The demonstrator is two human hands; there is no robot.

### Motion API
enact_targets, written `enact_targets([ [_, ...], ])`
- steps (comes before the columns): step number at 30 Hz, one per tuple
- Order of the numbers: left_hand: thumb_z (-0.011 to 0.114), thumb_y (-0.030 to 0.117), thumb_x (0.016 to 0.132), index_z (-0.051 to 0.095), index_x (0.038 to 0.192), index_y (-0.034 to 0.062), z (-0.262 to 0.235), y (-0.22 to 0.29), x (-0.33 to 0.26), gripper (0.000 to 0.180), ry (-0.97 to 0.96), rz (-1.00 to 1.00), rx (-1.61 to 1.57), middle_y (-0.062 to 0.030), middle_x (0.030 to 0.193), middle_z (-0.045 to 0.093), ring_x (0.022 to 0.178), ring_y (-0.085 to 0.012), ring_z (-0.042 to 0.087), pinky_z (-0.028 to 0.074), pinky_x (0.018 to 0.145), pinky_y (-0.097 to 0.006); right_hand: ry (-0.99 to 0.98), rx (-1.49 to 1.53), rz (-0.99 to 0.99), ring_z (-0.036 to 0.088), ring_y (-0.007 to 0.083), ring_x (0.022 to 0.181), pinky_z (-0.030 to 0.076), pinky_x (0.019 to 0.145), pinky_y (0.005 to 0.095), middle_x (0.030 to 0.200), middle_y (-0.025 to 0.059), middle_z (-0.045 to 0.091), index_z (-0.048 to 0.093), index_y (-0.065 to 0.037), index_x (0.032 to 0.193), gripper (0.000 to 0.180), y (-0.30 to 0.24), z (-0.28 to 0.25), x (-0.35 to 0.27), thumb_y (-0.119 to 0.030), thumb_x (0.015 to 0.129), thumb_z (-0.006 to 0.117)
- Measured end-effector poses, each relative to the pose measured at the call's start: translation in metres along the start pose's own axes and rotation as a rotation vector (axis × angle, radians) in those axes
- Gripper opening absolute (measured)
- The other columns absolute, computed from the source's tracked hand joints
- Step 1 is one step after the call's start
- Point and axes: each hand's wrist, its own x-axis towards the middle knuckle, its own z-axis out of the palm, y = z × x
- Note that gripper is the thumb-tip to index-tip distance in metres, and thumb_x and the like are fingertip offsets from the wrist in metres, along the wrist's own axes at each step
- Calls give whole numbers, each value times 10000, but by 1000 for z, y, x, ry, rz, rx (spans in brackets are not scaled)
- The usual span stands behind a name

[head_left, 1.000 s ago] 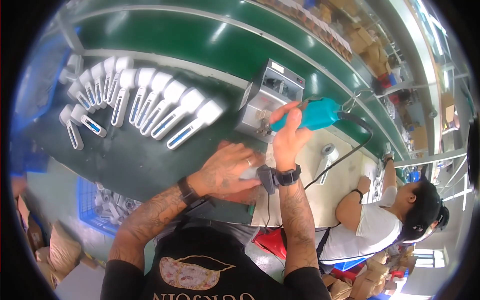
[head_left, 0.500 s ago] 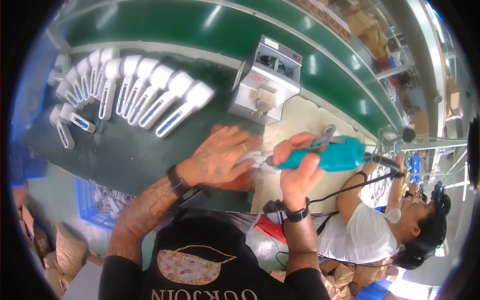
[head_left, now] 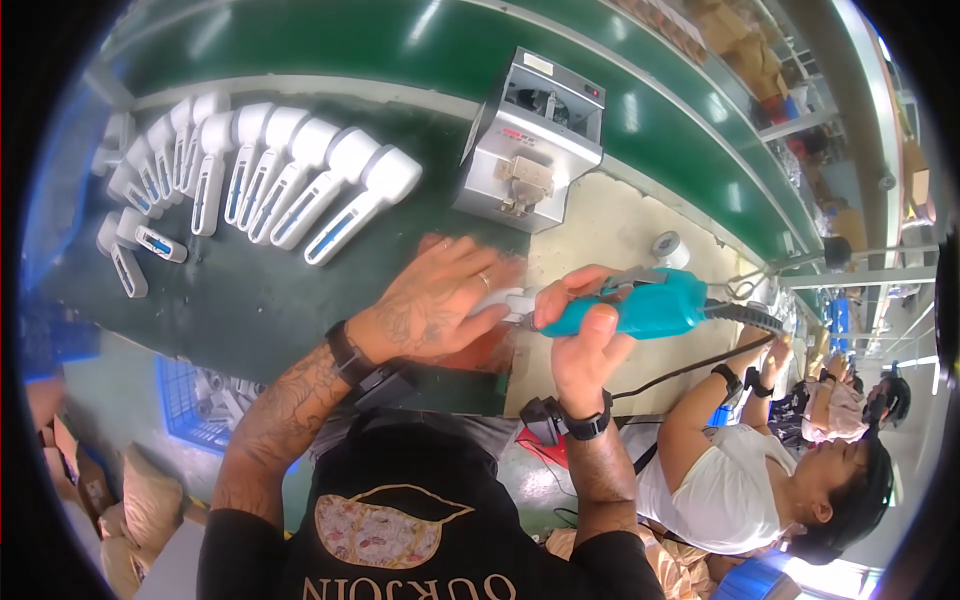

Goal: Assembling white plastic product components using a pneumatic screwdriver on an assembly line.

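Observation:
My left hand is closed round a small white plastic part above a reddish-brown pad at the table's middle; the fingers hide much of it. Against the part's right side points the tip of a teal electric screwdriver, lying nearly level. My right hand grips its front end, with the thumb along the near side. A black cord runs from the screwdriver's back end. Whether the tip touches a screw is hidden.
White long-handled housings with round heads fan across the green table's left. A grey metal screw feeder stands behind my hands, and a white roll lies right of it. A blue crate sits below left. A co-worker is at right.
The screwdriver has shifted slightly left, toward the white part. Both hands keep their hold. The co-worker at right has moved, and the whole view has shifted a little.

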Motion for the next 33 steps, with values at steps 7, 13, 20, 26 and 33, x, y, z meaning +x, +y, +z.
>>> enact_targets([
  [7, 674, 227, 860, 670, 1144, 55, 0, 0, 1, 331, 2, 8, 4, -102, 1153, 619, 993, -311, 557, 462, 886, -434, 48, 36, -76, 547, 212, 595, 456, 557, 343, 679, 103, 545, 490, 37, 1072, 702, -5, 2, 8, -638, 918, 604],
  [13, 680, 212, 854, 669, 1142, 54, 2, 0, -1, 329, -6, -10, -4, -102, 1149, 622, 994, -313, 558, 465, 880, -431, 5, 57, -70, 534, 205, 577, 456, 551, 350, 688, 100, 536, 485, 11, 1036, 624, 5, 3, 3, -587, 927, 628],
  [20, 667, 214, 867, 620, 1237, 48, 3, -1, 2, 408, -25, 15, 8, -107, 1149, 599, 1023, -306, 540, 432, 899, -427, -15, 135, -63, 523, 204, 560, 451, 533, 348, 687, 97, 530, 467, -27, 964, 540, 10, 6, 4, -521, 917, 679],
  [26, 707, 200, 841, 659, 1183, 64, 0, 4, 5, 371, 8, 42, 11, -99, 1220, 613, 1026, -313, 576, 453, 913, -429, -1, 139, -105, 541, 201, 579, 462, 541, 337, 697, 97, 544, 480, -22, 973, 517, 17, 3, 0, -504, 936, 660],
  [33, 730, 248, 743, 647, 1054, 107, 10, 19, -35, 352, 252, 277, 179, -79, 1128, 633, 1090, -266, 594, 485, 932, -410, 254, 403, 102, 430, 138, 620, 346, 572, 278, 685, 10, 457, 570, -53, 1104, 533, -6, -16, -11, -569, 1005, 482],
])
